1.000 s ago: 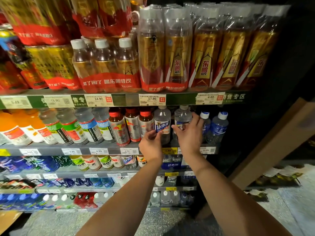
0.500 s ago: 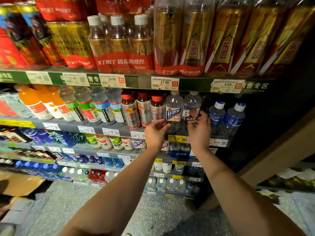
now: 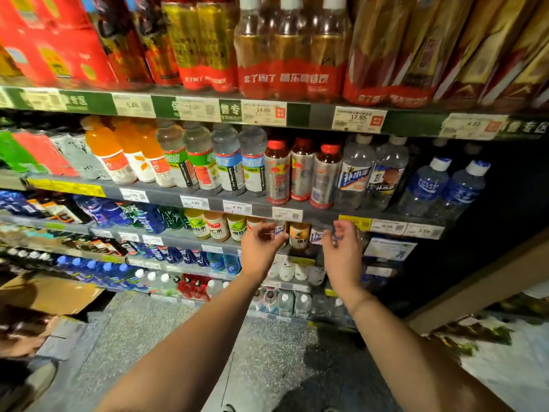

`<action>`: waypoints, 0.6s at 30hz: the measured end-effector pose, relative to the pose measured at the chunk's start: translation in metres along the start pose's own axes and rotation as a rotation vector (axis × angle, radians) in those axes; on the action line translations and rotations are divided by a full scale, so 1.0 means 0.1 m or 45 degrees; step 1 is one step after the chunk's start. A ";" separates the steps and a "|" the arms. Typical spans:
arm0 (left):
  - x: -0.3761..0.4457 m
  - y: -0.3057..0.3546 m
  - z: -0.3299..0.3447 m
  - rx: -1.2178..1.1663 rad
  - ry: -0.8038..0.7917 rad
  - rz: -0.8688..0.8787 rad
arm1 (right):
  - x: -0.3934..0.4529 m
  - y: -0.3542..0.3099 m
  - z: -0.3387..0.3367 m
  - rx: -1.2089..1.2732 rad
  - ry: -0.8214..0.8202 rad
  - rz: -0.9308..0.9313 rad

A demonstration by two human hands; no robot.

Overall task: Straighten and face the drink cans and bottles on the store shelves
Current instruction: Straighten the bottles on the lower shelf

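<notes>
Both hands hang in the lower middle of the frame, raised in front of the shelf edge below the second row of drinks. The left hand (image 3: 259, 248) has its fingers loosely curled and holds nothing — its fingertips sit just in front of a small bottle on the third shelf, and whether they touch it cannot be told through the blur. The right hand (image 3: 341, 251) is also loosely curled with its palm turned inward, holding nothing; it is just beside a small orange-labelled bottle (image 3: 298, 234) that stands between the two hands.

Right above the hands, on the second shelf (image 3: 166, 195), stand two clear bottles with blue-and-white labels (image 3: 355, 173), upright and side by side. To their left are three red-capped bottles (image 3: 277, 171), also upright, then clear bottles with green and blue labels (image 3: 228, 162), then orange drinks (image 3: 118, 150) that lean in the wide-angle view. To the right of centre stand two blue-tinted bottles with white caps (image 3: 427, 185), a little apart from the clear pair.

Across the top of the frame, shrink-wrapped multipacks of amber drink bottles (image 3: 285, 55) fill the top shelf, with price tags (image 3: 358, 118) along its green front strip. In the lower left lies a brown cardboard box (image 3: 50, 292) on the speckled floor (image 3: 148, 337).
</notes>
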State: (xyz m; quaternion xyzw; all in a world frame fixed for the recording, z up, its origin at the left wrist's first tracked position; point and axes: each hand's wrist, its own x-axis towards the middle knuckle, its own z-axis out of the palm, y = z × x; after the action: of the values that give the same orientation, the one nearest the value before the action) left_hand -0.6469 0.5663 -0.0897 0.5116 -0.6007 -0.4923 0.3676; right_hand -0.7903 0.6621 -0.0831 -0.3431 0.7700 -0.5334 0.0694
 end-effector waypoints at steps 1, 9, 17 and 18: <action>-0.01 -0.06 -0.06 0.007 -0.034 -0.002 | -0.06 0.01 0.06 0.000 -0.013 0.031; 0.10 -0.65 -0.19 0.074 -0.240 0.022 | -0.29 0.29 0.65 -0.027 0.088 0.425; 0.29 -1.14 0.28 0.134 -0.310 -0.022 | -0.13 0.80 0.85 -0.180 0.105 0.527; 0.31 -1.20 0.36 0.129 -0.306 -0.027 | -0.09 0.87 0.89 -0.191 0.099 0.522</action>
State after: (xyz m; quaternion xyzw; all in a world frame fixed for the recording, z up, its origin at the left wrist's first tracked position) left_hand -0.6571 0.5446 -0.2164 0.4730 -0.6592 -0.5229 0.2614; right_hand -0.7810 0.6160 -0.1989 -0.1629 0.8633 -0.4622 0.1209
